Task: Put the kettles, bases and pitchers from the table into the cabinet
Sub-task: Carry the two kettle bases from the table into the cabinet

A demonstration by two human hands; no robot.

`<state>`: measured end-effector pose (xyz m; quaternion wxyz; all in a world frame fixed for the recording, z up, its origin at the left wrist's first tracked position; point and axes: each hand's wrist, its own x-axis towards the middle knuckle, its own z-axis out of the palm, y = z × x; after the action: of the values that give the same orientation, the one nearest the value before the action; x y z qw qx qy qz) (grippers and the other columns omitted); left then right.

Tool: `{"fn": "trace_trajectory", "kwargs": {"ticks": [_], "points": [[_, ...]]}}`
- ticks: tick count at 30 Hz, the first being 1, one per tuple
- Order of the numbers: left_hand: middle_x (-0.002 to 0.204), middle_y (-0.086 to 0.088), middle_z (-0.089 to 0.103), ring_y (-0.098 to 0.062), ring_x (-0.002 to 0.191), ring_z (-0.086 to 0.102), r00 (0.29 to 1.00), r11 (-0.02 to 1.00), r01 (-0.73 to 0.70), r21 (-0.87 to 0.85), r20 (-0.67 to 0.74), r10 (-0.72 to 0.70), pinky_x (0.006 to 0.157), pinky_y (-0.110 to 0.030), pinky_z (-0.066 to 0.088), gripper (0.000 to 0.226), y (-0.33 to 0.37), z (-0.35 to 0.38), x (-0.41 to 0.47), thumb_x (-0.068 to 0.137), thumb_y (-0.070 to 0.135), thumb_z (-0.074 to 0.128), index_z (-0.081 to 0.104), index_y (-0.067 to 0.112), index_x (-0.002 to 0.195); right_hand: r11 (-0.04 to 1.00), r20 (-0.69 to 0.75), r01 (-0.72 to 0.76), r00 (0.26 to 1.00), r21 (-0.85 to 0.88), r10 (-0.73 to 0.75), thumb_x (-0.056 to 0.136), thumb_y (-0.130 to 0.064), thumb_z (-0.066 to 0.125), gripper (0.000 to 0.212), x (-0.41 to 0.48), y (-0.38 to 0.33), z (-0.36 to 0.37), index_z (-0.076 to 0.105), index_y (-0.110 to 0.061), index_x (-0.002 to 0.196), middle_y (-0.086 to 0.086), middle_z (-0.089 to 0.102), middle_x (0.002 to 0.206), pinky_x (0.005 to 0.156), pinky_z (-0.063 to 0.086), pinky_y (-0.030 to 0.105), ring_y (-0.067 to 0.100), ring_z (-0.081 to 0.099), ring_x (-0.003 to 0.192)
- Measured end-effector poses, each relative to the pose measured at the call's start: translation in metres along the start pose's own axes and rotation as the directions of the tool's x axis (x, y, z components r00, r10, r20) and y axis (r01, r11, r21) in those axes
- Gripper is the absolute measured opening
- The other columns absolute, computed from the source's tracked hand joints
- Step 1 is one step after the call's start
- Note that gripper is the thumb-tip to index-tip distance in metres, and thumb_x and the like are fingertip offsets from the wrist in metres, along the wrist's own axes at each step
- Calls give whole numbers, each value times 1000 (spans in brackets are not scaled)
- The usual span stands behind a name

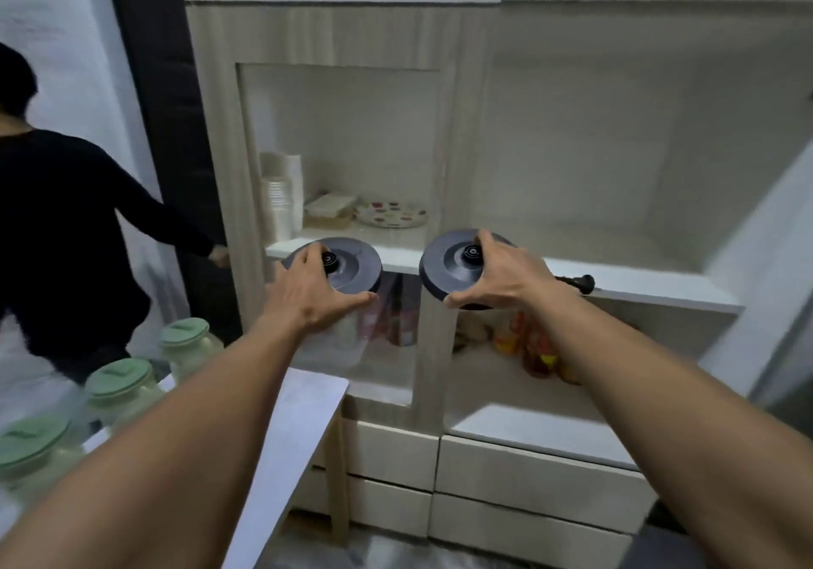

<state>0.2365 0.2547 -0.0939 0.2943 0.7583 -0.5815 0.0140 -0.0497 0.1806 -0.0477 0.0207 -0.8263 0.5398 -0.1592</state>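
At the shelf edge of the cabinet (442,150), the left base (354,265) was held by the left hand (308,293), thumb pinching its near rim, fingers over its top; the right hand (499,278) gripped the right base (444,260) likewise. Green-lidded pitchers (121,386) stood on the table (299,427), lower left.

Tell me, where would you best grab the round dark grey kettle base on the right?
By its rim, from the near edge, as the right hand does: thumb on the rim, fingers across the top. The round dark grey kettle base is a thin flat disc, and its black cord trails to the right.
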Motion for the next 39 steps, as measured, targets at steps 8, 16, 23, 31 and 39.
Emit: {"fn": "trace_trajectory", "kwargs": {"ticks": [8, 16, 23, 31, 39], "points": [[132, -1, 56, -34, 117, 49, 980, 979, -194, -65, 38, 197, 88, -51, 51, 104, 103, 26, 25, 47, 90, 59, 43, 24, 125, 979, -55, -203, 978, -18, 201, 59, -76, 77, 103, -27, 90, -51, 36, -20, 136, 0, 57, 139, 81, 40, 39, 34, 55, 121], [129, 0, 57, -33, 115, 50, 948, 951, -295, -90, 94, 303, 86, -52, 51, 97, 202, 73, 30, 47, 90, 59, 42, 26, 119, 948, -78, -317, 946, -11, 316, 54, -79, 78, 110, -43, 178, -79, 38, -22, 138, 1, 56, 141, 89, 48, 42, 32, 56, 120], [131, -1, 56, -35, 120, 48, 941, 945, -302, -122, 123, 317, 94, -52, 47, 106, 281, 117, 41, 46, 91, 58, 43, 23, 126, 932, -46, -362, 931, 11, 362, 50, -79, 77, 115, -42, 255, -89, 35, -23, 141, 1, 54, 141, 87, 51, 43, 29, 57, 117], [130, -2, 56, -33, 115, 51, 945, 951, -276, -141, 142, 295, 92, -49, 48, 110, 335, 162, 82, 42, 92, 57, 45, 23, 126, 926, -37, -377, 925, -4, 377, 52, -77, 78, 119, 2, 310, -93, 32, -20, 146, 4, 52, 146, 99, 50, 48, 31, 55, 124], [136, -6, 53, -34, 120, 50, 933, 938, -283, -200, 171, 318, 96, -50, 48, 116, 363, 222, 150, 44, 91, 59, 42, 19, 134, 901, -29, -434, 900, 24, 434, 41, -84, 75, 127, 68, 362, -70, 32, -23, 143, 5, 52, 146, 103, 48, 54, 36, 53, 127]]}}
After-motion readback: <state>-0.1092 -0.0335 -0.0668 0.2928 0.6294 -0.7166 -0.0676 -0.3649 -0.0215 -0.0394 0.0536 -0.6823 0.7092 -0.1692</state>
